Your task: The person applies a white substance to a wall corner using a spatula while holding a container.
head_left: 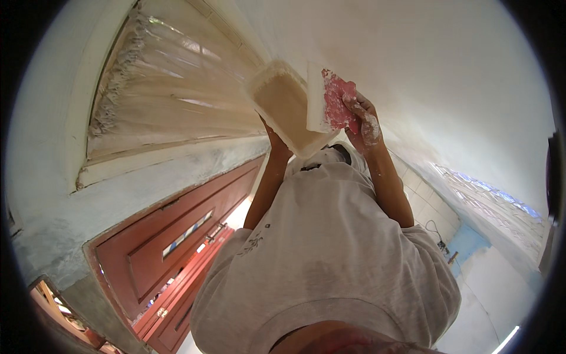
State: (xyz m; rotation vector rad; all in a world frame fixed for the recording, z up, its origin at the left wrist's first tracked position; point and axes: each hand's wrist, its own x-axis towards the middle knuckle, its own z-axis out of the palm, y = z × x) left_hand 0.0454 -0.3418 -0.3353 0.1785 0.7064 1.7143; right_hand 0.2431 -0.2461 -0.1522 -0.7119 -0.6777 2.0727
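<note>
The right hand [367,121] is closed on the red grip of a scraper [339,101]; white residue marks both. The scraper is held upright at the right side of a pale tub [265,74]. The left hand [277,141] supports the tub's left side; its fingers are hidden, closure cannot be told. A red door [150,271] stands left.

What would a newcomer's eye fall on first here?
Probably the red, white-smeared scraper in the right hand, near top centre, with the pale tub in the left hand just left of it. Next might come the reddish-brown door at lower left, and the wrinkled, see-through sheeting at upper left.
</note>
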